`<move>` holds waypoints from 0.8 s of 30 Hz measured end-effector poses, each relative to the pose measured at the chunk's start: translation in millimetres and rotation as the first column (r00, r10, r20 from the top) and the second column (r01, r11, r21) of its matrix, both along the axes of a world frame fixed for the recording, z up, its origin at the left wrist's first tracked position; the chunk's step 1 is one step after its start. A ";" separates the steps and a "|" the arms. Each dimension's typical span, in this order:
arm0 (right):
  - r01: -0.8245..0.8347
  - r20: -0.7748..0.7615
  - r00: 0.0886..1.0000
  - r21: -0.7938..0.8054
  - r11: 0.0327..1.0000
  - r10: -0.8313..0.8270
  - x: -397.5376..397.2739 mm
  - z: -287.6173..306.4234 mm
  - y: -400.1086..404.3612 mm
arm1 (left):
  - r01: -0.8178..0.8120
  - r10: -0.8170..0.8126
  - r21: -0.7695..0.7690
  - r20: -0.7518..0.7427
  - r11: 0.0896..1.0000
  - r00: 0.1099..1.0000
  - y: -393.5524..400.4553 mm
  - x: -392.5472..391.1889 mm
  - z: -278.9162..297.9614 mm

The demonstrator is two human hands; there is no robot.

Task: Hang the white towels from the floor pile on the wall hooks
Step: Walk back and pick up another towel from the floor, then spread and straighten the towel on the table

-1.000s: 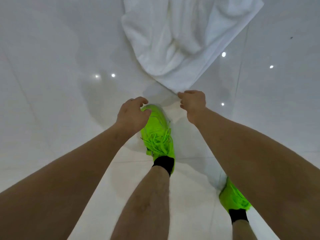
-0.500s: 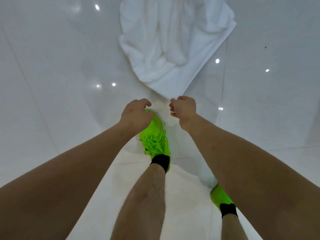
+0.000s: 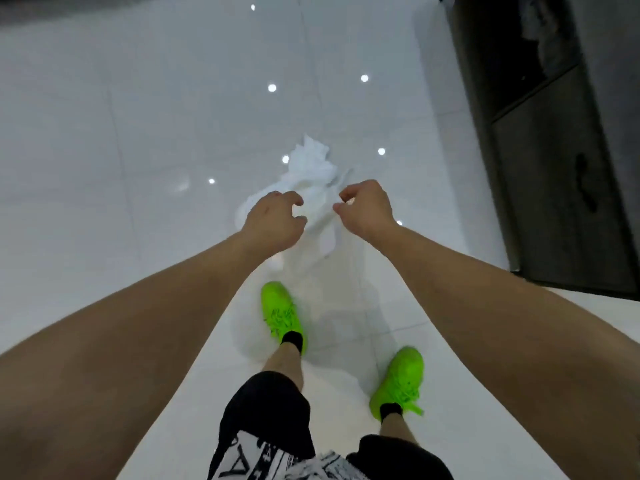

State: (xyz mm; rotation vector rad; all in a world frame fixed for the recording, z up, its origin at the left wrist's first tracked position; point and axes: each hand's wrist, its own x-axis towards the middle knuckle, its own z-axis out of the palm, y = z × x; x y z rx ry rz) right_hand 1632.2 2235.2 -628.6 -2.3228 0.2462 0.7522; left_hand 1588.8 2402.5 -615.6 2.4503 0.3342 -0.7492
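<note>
Left hand: left hand (image 3: 277, 220) out in front at arm's length, back toward the camera, fingers curled over the near edge of the towel, thumb tip against the cloth; seems to grasp it, though the grip itself sits hidden behind the knuckles.
Right hand: right hand (image 3: 365, 206) level with the left and close beside it, fingers (image 3: 346, 195) bent inward, pinching a fold of the same towel between thumb and forefinger.
Towel: white towel (image 3: 311, 178) bunched and crumpled between and beyond both hands, raised clear of the floor, one peak sticking up on the far side, a loose flap hanging down below the right wrist; blurred, so folds hard to read.
Floor: glossy white tiled floor (image 3: 138, 133) beneath everything, dotted with small bright reflections of ceiling lights, thin grout lines crossing it.
Shoes: left green shoe (image 3: 280, 313) forward, under the hanging towel and a little nearer the camera; right green shoe (image 3: 401, 379) farther back and to the right; both neon green with matching laces, black socks at the ankles.
Shorts: black shorts with white print (image 3: 277, 438) at the bottom edge.
Cabinet: dark cabinet (image 3: 547, 150) along the right side, standing on the floor, well apart from the hands; some pale cloth visible inside its upper open part, too dim to identify.
Hooks: out of view here.
</note>
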 end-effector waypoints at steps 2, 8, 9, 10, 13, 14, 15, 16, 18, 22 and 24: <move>-0.027 0.086 0.996 0.060 0.998 0.021 -0.8 66.7 -30.1 | 0.078 -0.078 0.006 0.067 0.997 0.995 -27.1 11.1 55.9; -0.037 0.257 0.965 0.308 0.951 -0.046 1.7 238.9 -146.4 | 0.273 -0.224 -0.144 0.287 0.951 0.931 -139.0 37.9 216.6; -0.050 0.292 0.955 0.320 0.946 -0.049 0.8 261.6 -167.0 | 0.286 -0.230 -0.152 0.306 0.946 0.924 -160.7 38.2 241.1; -0.064 0.328 0.943 0.327 0.943 -0.050 -1.4 282.7 -188.2 | 0.293 -0.230 -0.156 0.328 0.943 0.916 -183.2 36.9 264.2; -0.089 0.438 0.896 0.329 0.940 -0.069 -13.3 338.4 -252.5 | 0.307 -0.211 -0.166 0.429 0.937 0.878 -249.7 28.7 324.2; -0.098 0.475 0.877 0.327 0.940 -0.074 -20.1 356.7 -275.1 | 0.308 -0.202 -0.160 0.469 0.938 0.860 -271.5 25.1 342.3; -0.110 0.506 0.859 0.323 0.940 -0.074 -27.2 373.9 -296.8 | 0.307 -0.191 -0.153 0.511 0.939 0.838 -291.4 21.9 359.7; -0.115 0.521 0.851 0.320 0.940 -0.073 -35.1 390.6 -319.3 | 0.312 -0.183 -0.146 0.556 0.939 0.811 -311.4 19.2 377.2; -0.127 0.506 0.862 0.284 0.950 -0.036 -49.2 418.7 -363.2 | 0.330 -0.174 -0.139 0.631 0.933 0.756 -349.0 14.7 410.8; -0.133 0.471 0.877 0.059 0.989 0.090 -66.7 450.8 -436.5 | 0.323 -0.110 -0.149 0.741 0.935 0.662 -406.2 14.3 466.7; -0.044 0.477 0.879 0.033 0.998 0.022 -72.1 459.8 -468.2 | 0.259 0.025 -0.247 0.766 0.934 0.643 -425.6 20.7 489.4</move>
